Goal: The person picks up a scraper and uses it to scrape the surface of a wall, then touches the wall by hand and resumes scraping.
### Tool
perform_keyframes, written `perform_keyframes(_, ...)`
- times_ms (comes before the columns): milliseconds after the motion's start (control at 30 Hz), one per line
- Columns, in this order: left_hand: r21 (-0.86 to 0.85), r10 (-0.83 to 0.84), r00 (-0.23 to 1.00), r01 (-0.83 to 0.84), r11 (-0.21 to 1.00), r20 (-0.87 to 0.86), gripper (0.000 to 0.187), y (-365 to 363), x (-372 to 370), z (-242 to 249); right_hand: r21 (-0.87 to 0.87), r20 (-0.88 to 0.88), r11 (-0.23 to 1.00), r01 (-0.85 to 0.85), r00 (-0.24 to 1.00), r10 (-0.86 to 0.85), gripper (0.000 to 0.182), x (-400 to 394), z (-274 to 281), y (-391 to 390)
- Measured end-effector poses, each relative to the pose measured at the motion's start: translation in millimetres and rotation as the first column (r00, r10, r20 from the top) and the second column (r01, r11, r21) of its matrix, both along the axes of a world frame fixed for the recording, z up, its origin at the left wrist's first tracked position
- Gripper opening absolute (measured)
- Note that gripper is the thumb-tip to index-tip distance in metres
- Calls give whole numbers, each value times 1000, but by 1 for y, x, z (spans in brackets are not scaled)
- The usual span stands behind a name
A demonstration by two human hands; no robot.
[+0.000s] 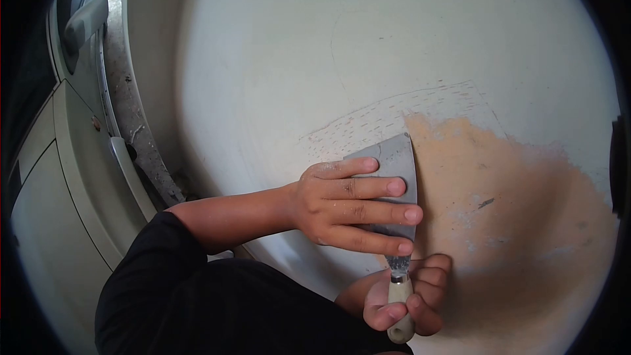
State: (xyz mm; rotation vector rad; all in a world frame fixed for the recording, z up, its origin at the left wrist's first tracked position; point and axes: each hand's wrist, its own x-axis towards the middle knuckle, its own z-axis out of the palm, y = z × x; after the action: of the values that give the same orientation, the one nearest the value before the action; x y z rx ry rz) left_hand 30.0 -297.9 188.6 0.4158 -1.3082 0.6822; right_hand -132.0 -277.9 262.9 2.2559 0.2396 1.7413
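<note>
A wide putty knife [397,152] with a grey metal blade and a pale handle lies against a white wall [263,59]. My left hand [358,207] rests flat across the blade, fingers spread and stretched to the right; its thumb is hidden. Below it, my right hand [420,296] is closed around the handle, palm turned up. The blade's right edge borders a tan, bare-looking patch [467,177] where the white surface is gone. Above and left of the blade runs a band of short dash-like nicks [394,108] under a thin drawn line.
A light-coloured car [79,158] with a side mirror [85,23] stands close on the left. Between car and wall runs a strip of rough ground [135,105] with debris. A thin line [334,46] crosses the upper wall. A dark object [618,164] shows at the right edge.
</note>
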Motion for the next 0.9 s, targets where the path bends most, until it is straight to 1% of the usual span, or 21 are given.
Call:
perform_keyframes(67, 13, 30, 1000, -30, 999, -7, 29, -2, 7, 2, 0, 17, 1000, 6, 1000, -6, 23, 2, 2, -2)
perform_keyframes(133, 28, 49, 999, -48, 998, -11, 26, -2, 8, -1, -42, -44, 999, 27, 999, -29, 24, 6, 6, -4)
perform_keyframes(167, 67, 34, 999, -35, 997, 16, 30, 1, 11, -3, -19, -56, 999, 47, 997, -48, 24, 6, 5, 0)
perform_keyframes(233, 121, -44, 999, 41, 992, 23, 38, 3, 17, -9, -39, -106, 997, 70, 992, -74, 22, 5, 1, 1)
perform_keyframes(300, 145, -26, 999, 20, 989, 44, 43, 3, 20, -15, 35, -132, 992, 121, 985, -115, 20, 2, -2, 11)
perform_keyframes(333, 208, -80, 996, 68, 976, 47, 41, 12, 24, -11, 60, -137, 992, 107, 986, -98, 20, 2, -4, 11)
perform_keyframes(367, 311, -150, 988, 131, 941, 38, 39, 26, 29, -5, 59, -104, 994, 93, 991, -86, 19, 3, -3, 10)
perform_keyframes(433, 409, -152, 988, 149, 900, -26, 37, 45, 33, 10, 38, -38, 998, 56, 998, -54, 17, 7, -5, 5)
perform_keyframes(467, 382, -97, 995, 105, 918, -39, 35, 49, 34, 16, 45, -5, 998, 52, 999, -52, 17, 9, -8, 5)
perform_keyframes(500, 391, -37, 999, 46, 919, -32, 38, 53, 39, 21, 54, -46, 995, 85, 996, -82, 21, 13, -9, 6)
perform_keyframes(533, 458, 11, 995, 37, 888, -102, 44, 59, 37, 26, 63, -87, 991, 117, 990, -111, 24, 14, -13, 7)
perform_keyframes(567, 523, 65, 983, 33, 851, -169, 50, 64, 33, 29, 71, -59, 991, 113, 992, -109, 24, 17, -19, 8)
perform_keyframes(600, 625, -12, 962, 185, 758, -271, 65, 70, 31, 32, 107, -63, 988, 108, 993, -102, 29, 21, -26, 8)
perform_keyframes(633, 633, -16, 971, 169, 755, -240, 65, 72, 28, 33, 143, -62, 984, 108, 993, -100, 33, 23, -30, 10)
perform_keyframes(667, 646, -11, 976, 153, 748, -219, 69, 72, 25, 33, 240, -116, 966, 92, 991, -66, 41, 21, -34, 15)
perform_keyframes(700, 659, -9, 981, 138, 739, -195, 73, 70, 23, 32, 248, -78, 964, 98, 994, -81, 41, 19, -32, 22)
perform_keyframes(767, 662, -55, 961, 228, 714, -271, 75, 64, 22, 29, 525, -266, 845, 103, 963, 48, 48, 13, -21, 35)
perform_keyframes(800, 662, -77, 946, 278, 696, -316, 75, 63, 22, 28, 514, -355, 843, 160, 934, 40, 52, 6, -16, 37)
perform_keyframes(833, 661, -95, 927, 329, 675, -363, 75, 62, 21, 29, 534, -318, 831, 159, 948, 22, 52, 0, -8, 41)
perform_keyframes(900, 692, -103, 935, 321, 647, -338, 73, 65, 21, 34, 484, -524, 814, 322, 852, -26, 53, -8, 10, 51)
